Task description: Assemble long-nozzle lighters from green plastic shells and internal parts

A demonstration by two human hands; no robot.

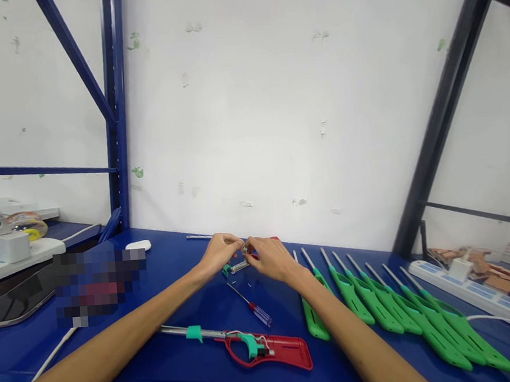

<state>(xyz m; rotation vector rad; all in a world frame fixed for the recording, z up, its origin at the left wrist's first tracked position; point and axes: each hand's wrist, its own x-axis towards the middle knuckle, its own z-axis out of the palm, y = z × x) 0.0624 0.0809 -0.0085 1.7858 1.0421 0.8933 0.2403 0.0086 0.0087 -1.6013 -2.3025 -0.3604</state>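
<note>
My left hand (219,255) and my right hand (269,258) meet above the blue table (179,301), fingertips pinched together on a small silvery part (244,249) whose kind I cannot make out. Just below them lie a metal piece (239,266) and a small green piece (226,270). A screwdriver (260,314) with a clear purple-red handle rests nearer to me, beside two tiny screws (249,284). In front, an opened red lighter housing (292,350) shows its green trigger (250,344), white wires and long metal tube. Something red is partly hidden behind my right hand.
Several green long-neck lighters (354,303) lie in a row to the right. Beyond them runs a white power strip (480,294). At the left are another power strip (45,250), a dark phone-like device (22,297) and a white oval object (139,245). A white wall stands behind.
</note>
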